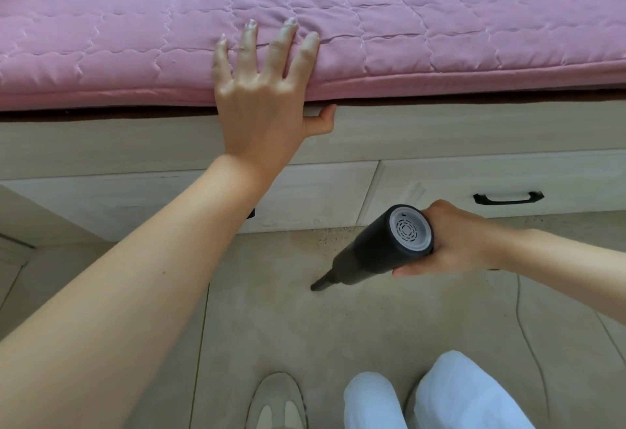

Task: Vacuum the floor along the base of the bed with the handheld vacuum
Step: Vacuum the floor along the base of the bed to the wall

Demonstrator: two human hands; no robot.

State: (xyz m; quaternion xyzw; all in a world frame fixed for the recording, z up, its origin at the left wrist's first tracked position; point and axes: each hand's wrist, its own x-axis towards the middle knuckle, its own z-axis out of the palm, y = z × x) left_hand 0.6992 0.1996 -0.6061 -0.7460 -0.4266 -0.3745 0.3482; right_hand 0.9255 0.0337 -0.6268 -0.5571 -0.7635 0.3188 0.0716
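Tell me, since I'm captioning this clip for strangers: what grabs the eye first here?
The left hand spread flat on the pink quilted mattress at its edge dominates the centre. Lower right, the right hand grips a dark handheld vacuum, nozzle down at the floor before the bed's drawers.

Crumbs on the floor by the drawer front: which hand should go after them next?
Right. The right hand already grips the vacuum, its nozzle low over the floor just short of the crumbs. The left hand lies spread flat on the pink quilt, probably bracing.
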